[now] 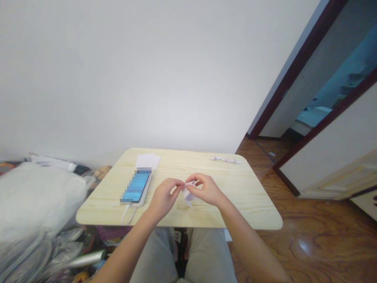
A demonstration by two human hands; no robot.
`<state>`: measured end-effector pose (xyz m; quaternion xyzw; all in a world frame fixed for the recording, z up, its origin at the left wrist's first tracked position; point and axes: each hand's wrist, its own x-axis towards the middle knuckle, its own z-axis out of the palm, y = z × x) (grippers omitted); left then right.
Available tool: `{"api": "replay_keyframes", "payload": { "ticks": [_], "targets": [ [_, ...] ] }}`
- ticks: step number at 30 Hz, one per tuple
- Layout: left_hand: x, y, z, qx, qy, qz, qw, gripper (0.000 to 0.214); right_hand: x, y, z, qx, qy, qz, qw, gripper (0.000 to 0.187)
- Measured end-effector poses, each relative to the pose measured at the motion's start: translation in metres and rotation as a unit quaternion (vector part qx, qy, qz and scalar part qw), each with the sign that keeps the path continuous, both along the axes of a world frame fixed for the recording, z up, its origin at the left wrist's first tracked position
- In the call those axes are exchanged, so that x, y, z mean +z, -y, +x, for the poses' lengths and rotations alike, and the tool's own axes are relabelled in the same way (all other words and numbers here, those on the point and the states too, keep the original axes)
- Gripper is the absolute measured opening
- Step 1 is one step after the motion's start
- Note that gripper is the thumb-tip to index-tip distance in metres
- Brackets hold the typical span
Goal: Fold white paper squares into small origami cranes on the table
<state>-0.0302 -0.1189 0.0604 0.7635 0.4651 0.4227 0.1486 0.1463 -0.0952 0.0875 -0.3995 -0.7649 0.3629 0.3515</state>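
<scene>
Only one mark comes close to legible: a small white tag (177,236) between the knees carries dark characters, perhaps "79", too blurred to be sure. The phone (136,187) on the table has a pixelated screen, so nothing on it can be read. Dark red marks show on a white panel (374,200) at the right edge, cut off and too small to make out. The sheets (147,160) and the folded paper (187,193) show no legible writing.
</scene>
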Motion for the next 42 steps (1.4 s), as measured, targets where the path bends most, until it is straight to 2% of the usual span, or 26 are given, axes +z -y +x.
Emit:
{"api": "replay_keyframes", "payload": {
  "ticks": [6,13,20,22,25,26,29,31,34,37,42],
  "targets": [
    [0.001,0.002,0.001,0.019,0.017,-0.008,1.000,0.017,0.004,0.004,0.000,-0.041,0.058,0.061,0.996,0.013],
    [0.004,0.001,0.001,-0.001,-0.005,-0.004,1.000,0.015,0.007,0.006,0.001,-0.041,0.090,0.100,0.990,0.012],
    [0.008,0.002,0.001,-0.007,-0.019,0.000,1.000,0.016,0.007,0.004,0.004,-0.038,0.062,0.091,0.993,0.010],
    [0.007,-0.001,-0.004,0.004,-0.015,-0.011,1.000,0.017,0.003,-0.003,0.013,-0.060,0.022,0.063,0.996,0.010],
    [0.003,-0.005,-0.018,0.058,0.015,-0.031,0.998,0.019,-0.003,-0.013,0.029,-0.171,-0.046,0.021,0.984,0.011],
    [0.002,-0.006,-0.022,0.078,0.022,-0.039,0.996,0.018,-0.005,-0.014,0.033,-0.186,-0.052,0.016,0.981,0.012],
    [0.001,-0.009,-0.027,0.114,0.026,-0.043,0.992,0.018,-0.006,-0.008,0.030,-0.118,-0.054,-0.005,0.992,0.016],
    [0.002,-0.009,-0.023,0.105,0.021,-0.035,0.994,0.019,-0.006,0.001,0.019,-0.051,-0.034,-0.023,0.998,0.019],
    [0.004,-0.009,-0.012,0.080,0.012,-0.027,0.996,0.019,-0.008,0.011,0.000,-0.006,-0.009,-0.021,1.000,0.019],
    [0.005,-0.008,-0.005,0.069,0.024,-0.040,0.996,0.016,-0.017,0.010,-0.010,-0.025,0.002,-0.024,0.999,0.015],
    [-0.001,-0.008,-0.001,0.119,0.100,-0.067,0.986,0.016,-0.031,0.001,-0.011,-0.029,-0.075,-0.105,0.991,0.019]
  ]
}}
